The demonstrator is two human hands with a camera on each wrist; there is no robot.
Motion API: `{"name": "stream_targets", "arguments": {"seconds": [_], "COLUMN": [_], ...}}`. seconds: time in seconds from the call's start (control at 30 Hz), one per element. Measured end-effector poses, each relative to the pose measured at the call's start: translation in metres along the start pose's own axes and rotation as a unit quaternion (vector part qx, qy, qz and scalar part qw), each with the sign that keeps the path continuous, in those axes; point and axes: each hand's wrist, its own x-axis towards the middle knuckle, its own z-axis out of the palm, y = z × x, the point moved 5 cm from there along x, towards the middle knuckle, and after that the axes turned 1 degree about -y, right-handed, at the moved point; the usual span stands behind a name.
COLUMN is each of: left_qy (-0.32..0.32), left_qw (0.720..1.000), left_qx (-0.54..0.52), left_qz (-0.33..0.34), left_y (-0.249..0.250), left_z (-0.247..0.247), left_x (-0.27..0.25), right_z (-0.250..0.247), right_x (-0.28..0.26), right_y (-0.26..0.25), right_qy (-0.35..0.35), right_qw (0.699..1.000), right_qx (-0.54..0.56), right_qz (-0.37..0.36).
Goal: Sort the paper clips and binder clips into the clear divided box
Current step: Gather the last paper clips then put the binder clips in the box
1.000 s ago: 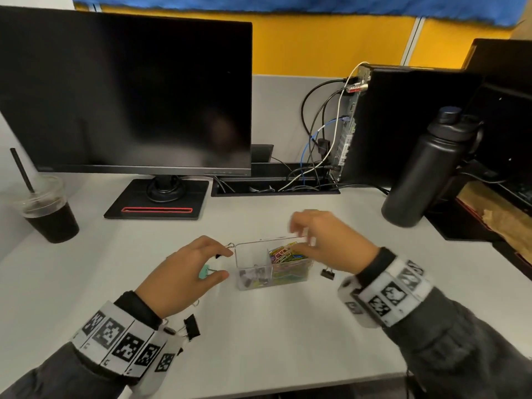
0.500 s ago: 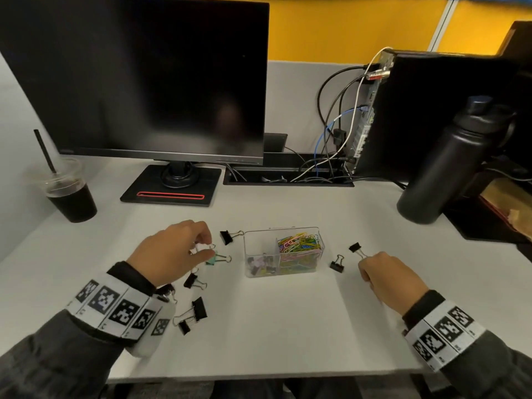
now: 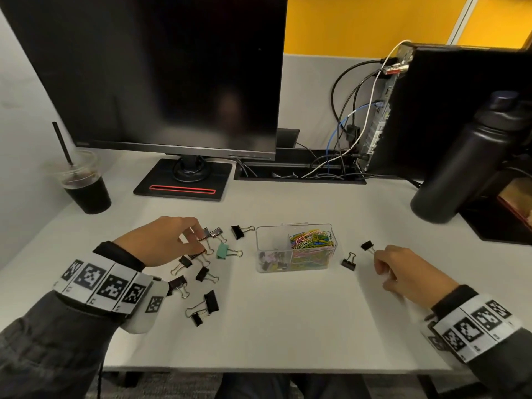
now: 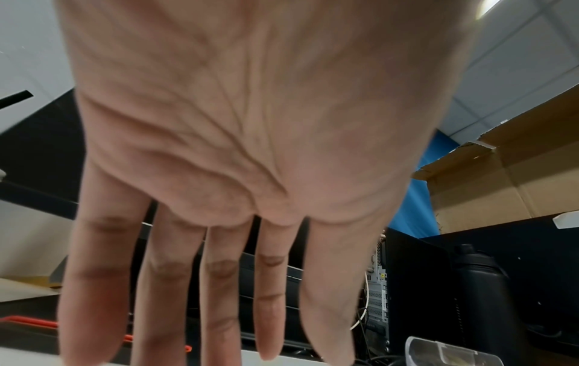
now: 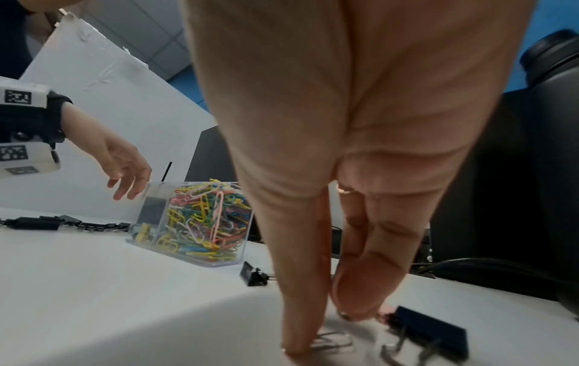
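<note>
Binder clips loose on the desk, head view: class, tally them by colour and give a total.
Green clip: 1
Black clips: 8
Silvery clips, by the left hand: 2
Total: 11, though that hand may hide more.

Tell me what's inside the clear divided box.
The clear divided box holds a heap of coloured paper clips in its right compartment. The left compartment holds a few small clips at the bottom; through the wall their kind is unclear.

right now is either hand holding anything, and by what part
Left hand holds nothing. Right hand touches the wire handle of a black binder clip; whether it pinches it cannot be told.
</note>
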Motion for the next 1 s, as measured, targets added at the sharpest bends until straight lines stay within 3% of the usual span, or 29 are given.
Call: {"name": "stream_targets", "arguments": {"seconds": [0.23,0.47,0.6,0.73,1.0], "left_qy": [-0.003,-0.006,-0.009,-0.022,-0.027], "left_qw": [1.0,1.0,1.0,1.0,0.999], "left_qx": [0.003,0.002,0.0,0.007,0.014], "left_qz": [-0.012,-0.022,-0.018,-0.021,-0.032], "left_y": [0.0,0.001,0.004,0.006,0.0], "left_z": [-0.003,-0.003,-0.002,0.001,-0.004], "left_x": [-0.002,-0.003,-0.004,-0.005,-0.008], "right_z": [0.001,-0.003,-0.037,-0.069,-0.066], "right_x": [-0.005,-0.004,0.005,0.012,0.035], "right_y": [0.011,0.005,-0.018,-0.06,-0.086], "right_qy": [-0.015,-0.072,0.073,0.205,0.19], "right_qw": [1.0,0.997,0.995,0.967,0.97], "right_qx": [0.002,-0.025,0.034,0.085,0.035], "right_qz": [-0.009,-0.03,-0.056,-0.128,-0.146]}}
